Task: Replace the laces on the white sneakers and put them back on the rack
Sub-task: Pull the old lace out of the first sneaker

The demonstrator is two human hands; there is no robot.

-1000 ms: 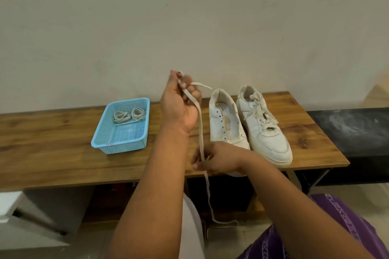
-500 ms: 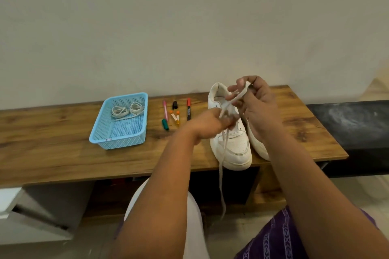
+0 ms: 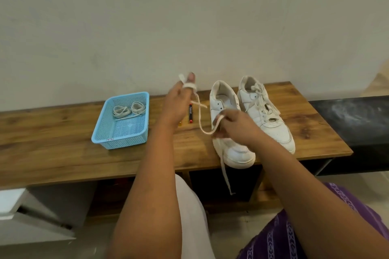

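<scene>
Two white sneakers stand on the wooden bench (image 3: 63, 153). The left sneaker (image 3: 235, 149) has no lace; the right sneaker (image 3: 271, 120) is still laced. A loose white lace (image 3: 200, 126) is wound round the fingers of my left hand (image 3: 179, 103), which is raised between the basket and the shoes. The lace sags across to my right hand (image 3: 233, 124), which pinches it over the left sneaker, and its tail hangs down past the bench's front edge. A blue basket (image 3: 109, 130) holds two coiled white laces (image 3: 129, 109).
A black and red marker (image 3: 190, 113) lies on the bench between my hands, with another pen partly hidden under my left wrist. A black surface (image 3: 353, 120) adjoins the bench on the right. A plain wall stands right behind the bench.
My hands were together over the left sneaker half a second ago. My left hand has since swung left and up with the lace wrapped on its fingers, and my right hand dropped lower.
</scene>
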